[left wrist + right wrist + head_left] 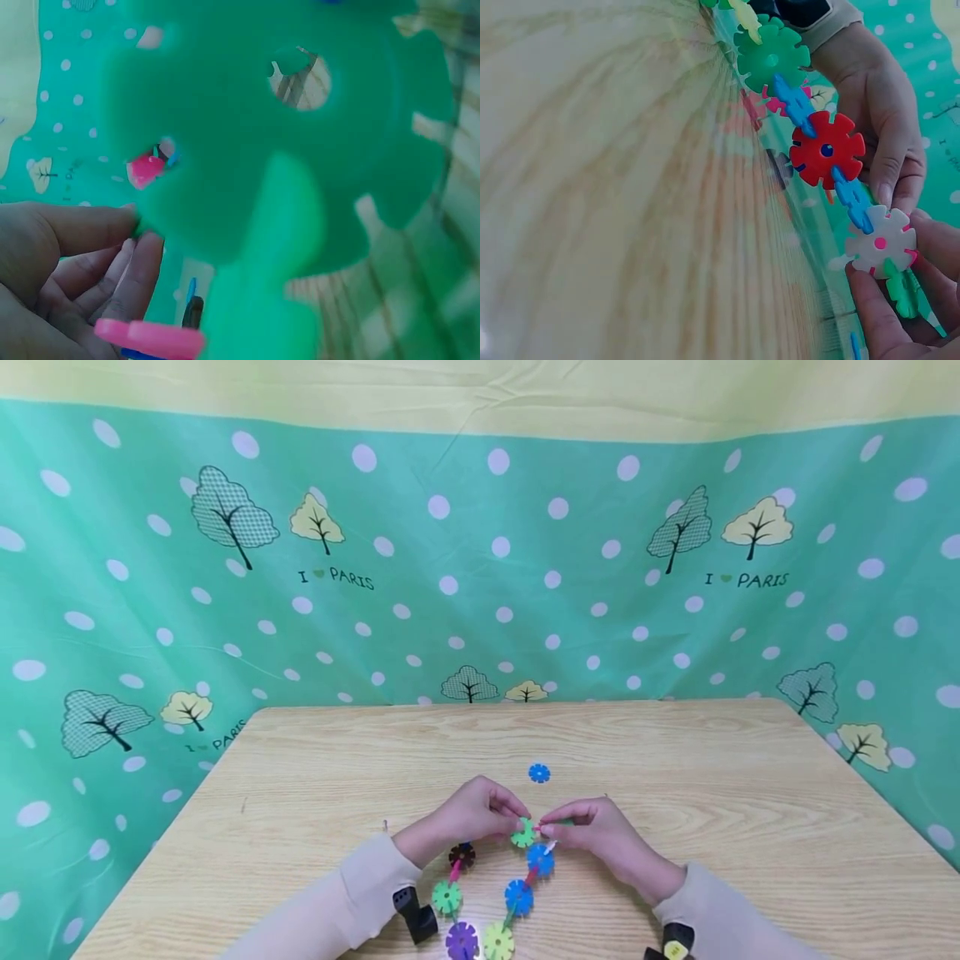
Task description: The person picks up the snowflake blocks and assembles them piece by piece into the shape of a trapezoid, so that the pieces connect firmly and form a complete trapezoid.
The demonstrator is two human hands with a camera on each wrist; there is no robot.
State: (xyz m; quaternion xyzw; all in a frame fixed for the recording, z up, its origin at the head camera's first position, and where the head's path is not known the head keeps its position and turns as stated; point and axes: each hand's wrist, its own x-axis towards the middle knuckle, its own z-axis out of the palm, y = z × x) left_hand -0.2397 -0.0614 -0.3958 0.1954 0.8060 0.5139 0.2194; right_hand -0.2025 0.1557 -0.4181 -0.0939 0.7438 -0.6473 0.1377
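Notched plastic interlocking discs are joined edge to edge in a chain in front of me. In the head view my left hand (483,808) pinches a green disc (523,833) at the chain's far end. Just right of it, my right hand (600,833) pinches a disc of which a bit of pink shows. In the right wrist view its fingers are around a white disc (866,253), beside a small green one (902,291); the left hand (885,127) is close above. A large blurred green disc (202,112) covers much of the left wrist view.
The chain runs towards me in two strands, with blue discs (519,897) on the right and a dark brown one (462,857) on the left. A purple disc (462,941) lies nearest. One loose blue disc (539,773) lies beyond the hands on the wooden table (315,760).
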